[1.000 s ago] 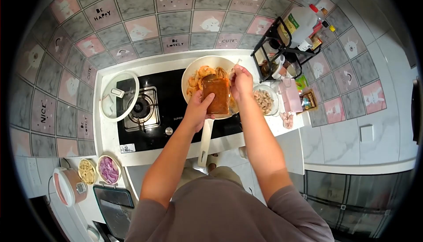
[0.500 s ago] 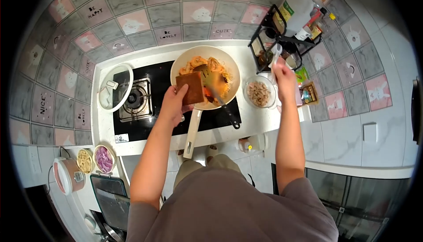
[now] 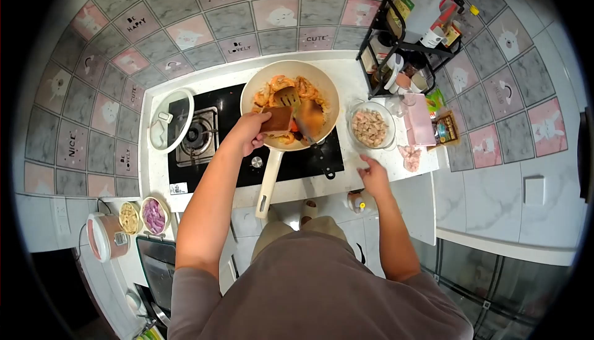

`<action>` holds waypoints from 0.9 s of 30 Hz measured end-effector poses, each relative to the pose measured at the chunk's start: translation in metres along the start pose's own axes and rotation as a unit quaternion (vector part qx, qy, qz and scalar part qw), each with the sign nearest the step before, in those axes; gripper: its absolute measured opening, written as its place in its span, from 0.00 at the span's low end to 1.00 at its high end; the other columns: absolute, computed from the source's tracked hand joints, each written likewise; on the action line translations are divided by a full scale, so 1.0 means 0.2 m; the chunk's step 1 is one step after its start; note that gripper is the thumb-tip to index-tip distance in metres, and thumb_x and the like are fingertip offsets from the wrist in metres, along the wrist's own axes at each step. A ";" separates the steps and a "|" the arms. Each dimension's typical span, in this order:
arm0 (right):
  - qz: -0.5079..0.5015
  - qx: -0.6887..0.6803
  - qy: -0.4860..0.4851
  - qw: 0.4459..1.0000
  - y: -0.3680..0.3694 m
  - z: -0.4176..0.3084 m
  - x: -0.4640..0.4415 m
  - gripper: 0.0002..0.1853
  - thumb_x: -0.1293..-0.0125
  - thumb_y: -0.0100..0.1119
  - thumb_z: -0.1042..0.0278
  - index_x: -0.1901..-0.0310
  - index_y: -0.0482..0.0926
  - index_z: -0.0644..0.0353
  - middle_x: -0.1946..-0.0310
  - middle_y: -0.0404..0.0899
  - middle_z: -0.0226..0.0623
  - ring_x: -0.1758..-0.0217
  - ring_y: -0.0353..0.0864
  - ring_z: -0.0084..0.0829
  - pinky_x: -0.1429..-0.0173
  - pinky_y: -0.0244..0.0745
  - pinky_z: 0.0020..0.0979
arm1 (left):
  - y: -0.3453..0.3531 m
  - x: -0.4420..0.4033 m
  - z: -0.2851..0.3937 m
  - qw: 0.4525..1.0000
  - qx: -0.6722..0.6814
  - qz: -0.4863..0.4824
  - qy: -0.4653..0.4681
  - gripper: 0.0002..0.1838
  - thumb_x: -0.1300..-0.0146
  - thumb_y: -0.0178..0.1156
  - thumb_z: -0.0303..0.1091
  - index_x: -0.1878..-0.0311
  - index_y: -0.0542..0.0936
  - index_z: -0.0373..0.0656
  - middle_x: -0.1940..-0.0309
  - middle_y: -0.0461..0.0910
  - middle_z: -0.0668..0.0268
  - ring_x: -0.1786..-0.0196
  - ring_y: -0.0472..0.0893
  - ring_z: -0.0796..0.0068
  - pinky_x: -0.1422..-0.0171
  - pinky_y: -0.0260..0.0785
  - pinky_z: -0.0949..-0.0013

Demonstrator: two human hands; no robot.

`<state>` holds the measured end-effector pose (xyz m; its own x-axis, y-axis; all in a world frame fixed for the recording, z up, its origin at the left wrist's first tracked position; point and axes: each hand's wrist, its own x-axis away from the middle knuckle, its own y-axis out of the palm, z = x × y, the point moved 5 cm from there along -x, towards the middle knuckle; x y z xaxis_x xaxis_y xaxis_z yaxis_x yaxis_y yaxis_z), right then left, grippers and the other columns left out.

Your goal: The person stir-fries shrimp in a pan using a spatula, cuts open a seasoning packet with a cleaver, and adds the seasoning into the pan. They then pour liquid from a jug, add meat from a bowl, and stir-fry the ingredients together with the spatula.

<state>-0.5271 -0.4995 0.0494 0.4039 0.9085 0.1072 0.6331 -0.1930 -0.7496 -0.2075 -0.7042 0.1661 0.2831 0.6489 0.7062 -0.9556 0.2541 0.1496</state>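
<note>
My left hand (image 3: 249, 132) grips a flat brown-red block (image 3: 278, 119) and holds it over the near left part of the frying pan (image 3: 330, 92). Cooked shrimp (image 3: 282, 82) in orange sauce lie in the pan. A slotted spatula (image 3: 288, 97) rests in it, its dark handle reaching over the rim toward the counter edge. Fingers apart, my right hand (image 3: 375, 178) is at the counter's front edge with nothing in it. Just beyond it stands a glass bowl (image 3: 391, 131) of pale diced meat (image 3: 369, 128). A crumpled tissue (image 3: 409, 158) lies right of that bowl.
A gas burner (image 3: 197, 133) and a glass lid (image 3: 172, 121) are at the left. A black rack (image 3: 403, 30) with bottles stands back right, near a pink tissue pack (image 3: 420, 121). Bowls of chopped purple onion (image 3: 153, 215) and pale pieces (image 3: 130, 219) sit lower left.
My right hand has come down from near the rack to the counter's front edge. The brown-red block has tilted flatter in my left hand over the pan. The crumpled tissue now shows on the counter.
</note>
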 end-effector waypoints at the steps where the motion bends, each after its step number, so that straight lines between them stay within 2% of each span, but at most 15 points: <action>1: -0.054 -0.094 -0.010 0.994 -0.12 -0.24 -0.02 0.24 0.39 0.64 0.75 0.40 0.77 0.55 0.42 0.79 0.41 0.56 0.84 0.33 0.55 0.80 0.31 | 0.01 0.00 0.00 1.000 0.012 -0.001 -0.012 0.09 0.27 0.53 0.37 0.55 0.72 0.41 0.75 0.73 0.70 0.85 0.59 0.87 0.86 0.47 0.81; 3: 0.006 -0.138 -0.159 0.978 -0.33 -0.79 -0.04 0.24 0.40 0.65 0.77 0.41 0.79 0.52 0.45 0.80 0.37 0.55 0.85 0.34 0.52 0.80 0.31 | 0.04 -0.01 0.02 0.999 0.026 -0.002 -0.024 0.09 0.27 0.52 0.37 0.54 0.72 0.41 0.73 0.73 0.70 0.85 0.58 0.87 0.86 0.48 0.81; 5: 0.068 -0.053 -0.384 0.919 -0.36 -1.16 -0.09 0.24 0.43 0.68 0.76 0.43 0.80 0.48 0.49 0.81 0.34 0.57 0.84 0.36 0.54 0.80 0.31 | 0.07 -0.02 0.04 0.998 0.037 -0.031 -0.045 0.09 0.26 0.51 0.37 0.54 0.71 0.41 0.71 0.74 0.70 0.84 0.58 0.87 0.85 0.49 0.82; 7: 0.015 -0.045 -0.417 0.907 -0.25 -1.33 -0.16 0.21 0.45 0.69 0.72 0.48 0.83 0.46 0.52 0.82 0.29 0.54 0.83 0.37 0.54 0.80 0.36 | 0.10 0.01 0.07 0.998 0.021 -0.040 -0.047 0.08 0.26 0.50 0.37 0.54 0.72 0.43 0.71 0.73 0.71 0.83 0.58 0.87 0.84 0.50 0.83; 10: -0.009 -0.028 -0.459 0.888 -0.14 -1.38 -0.30 0.18 0.44 0.69 0.71 0.50 0.84 0.47 0.55 0.83 0.31 0.55 0.83 0.38 0.53 0.79 0.37 | 0.14 0.12 0.15 0.995 0.007 -0.093 -0.048 0.08 0.26 0.49 0.37 0.54 0.72 0.45 0.71 0.74 0.71 0.82 0.60 0.87 0.83 0.51 0.85; 14: -0.011 -0.119 -0.389 0.914 -0.13 -1.39 -0.48 0.13 0.43 0.69 0.70 0.55 0.85 0.55 0.64 0.85 0.37 0.61 0.84 0.39 0.56 0.79 0.34 | 0.09 0.22 0.22 0.995 -0.086 -0.041 -0.001 0.21 0.26 0.53 0.52 0.38 0.74 0.50 0.64 0.79 0.65 0.81 0.68 0.81 0.76 0.64 0.76; 15: -0.010 -0.118 -0.391 0.913 -0.13 -1.40 -0.52 0.13 0.43 0.69 0.70 0.55 0.85 0.55 0.64 0.85 0.37 0.61 0.84 0.39 0.56 0.79 0.34 | 0.07 0.18 0.21 0.996 -0.085 -0.041 0.001 0.21 0.26 0.53 0.52 0.38 0.74 0.50 0.64 0.79 0.65 0.81 0.68 0.81 0.76 0.64 0.76; 17: -0.042 -0.145 -0.278 0.948 -0.11 -1.37 -0.62 0.12 0.40 0.69 0.67 0.56 0.85 0.59 0.67 0.85 0.42 0.65 0.85 0.39 0.59 0.79 0.34 | 0.04 0.06 0.24 0.949 -0.235 -0.019 0.209 0.21 0.27 0.54 0.51 0.38 0.74 0.49 0.61 0.80 0.66 0.78 0.72 0.80 0.74 0.66 0.75; 18: -0.044 -0.133 -0.259 0.956 -0.11 -1.37 -0.65 0.14 0.38 0.68 0.61 0.56 0.85 0.61 0.69 0.86 0.45 0.69 0.85 0.39 0.61 0.79 0.34 | 0.04 0.08 0.28 0.891 -0.287 0.048 0.347 0.19 0.31 0.61 0.48 0.48 0.78 0.43 0.66 0.82 0.62 0.73 0.79 0.72 0.70 0.71 0.69; 19: -0.043 -0.132 -0.262 0.955 -0.10 -1.37 -0.66 0.14 0.38 0.68 0.61 0.56 0.85 0.61 0.69 0.86 0.45 0.69 0.85 0.39 0.61 0.79 0.34 | 0.04 0.06 0.28 0.891 -0.286 0.049 0.350 0.19 0.31 0.61 0.48 0.48 0.78 0.43 0.66 0.82 0.62 0.73 0.79 0.72 0.70 0.71 0.69; 21: -0.045 -0.131 -0.294 0.946 -0.10 -1.40 -0.67 0.15 0.38 0.68 0.60 0.56 0.85 0.60 0.69 0.85 0.45 0.69 0.85 0.41 0.61 0.79 0.35 | 0.04 0.08 0.33 0.792 -0.406 0.158 0.428 0.16 0.33 0.63 0.42 0.53 0.79 0.38 0.70 0.82 0.54 0.68 0.82 0.57 0.67 0.73 0.62; 22: -0.045 -0.130 -0.295 0.946 -0.10 -1.41 -0.67 0.15 0.38 0.68 0.60 0.56 0.85 0.60 0.69 0.85 0.45 0.69 0.85 0.41 0.61 0.79 0.35 | 0.06 0.09 0.34 0.776 -0.404 0.181 0.449 0.15 0.34 0.62 0.41 0.59 0.79 0.36 0.72 0.81 0.49 0.64 0.82 0.48 0.64 0.74 0.55; 23: -0.028 -0.105 -0.298 0.948 -0.10 -1.42 -0.67 0.14 0.38 0.67 0.60 0.56 0.86 0.60 0.70 0.85 0.45 0.69 0.85 0.42 0.61 0.79 0.35 | 0.07 0.08 0.34 0.776 -0.404 0.181 0.449 0.15 0.34 0.62 0.41 0.59 0.79 0.36 0.72 0.81 0.49 0.64 0.82 0.48 0.64 0.74 0.55; 25: -0.012 -0.079 -0.299 0.951 -0.10 -1.45 -0.65 0.13 0.38 0.67 0.60 0.57 0.86 0.61 0.70 0.85 0.45 0.68 0.85 0.44 0.61 0.79 0.36 | 0.09 0.06 0.33 0.720 -0.472 0.244 0.446 0.16 0.32 0.61 0.42 0.59 0.78 0.35 0.73 0.83 0.51 0.67 0.83 0.48 0.63 0.74 0.55; 27: 0.036 -0.042 -0.294 0.954 -0.11 -1.46 -0.63 0.14 0.37 0.65 0.59 0.55 0.86 0.60 0.71 0.85 0.46 0.70 0.85 0.42 0.63 0.79 0.34 | 0.10 0.03 0.31 0.728 -0.454 0.254 0.447 0.15 0.32 0.60 0.41 0.61 0.78 0.35 0.74 0.82 0.50 0.68 0.82 0.47 0.64 0.74 0.54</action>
<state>-0.3992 -0.7170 0.2429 0.0243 0.9380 -0.3459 0.6780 -0.2697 -0.6837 -0.2303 -0.7398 0.2170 0.2404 0.9285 -0.2829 -0.6231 -0.0759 -0.7784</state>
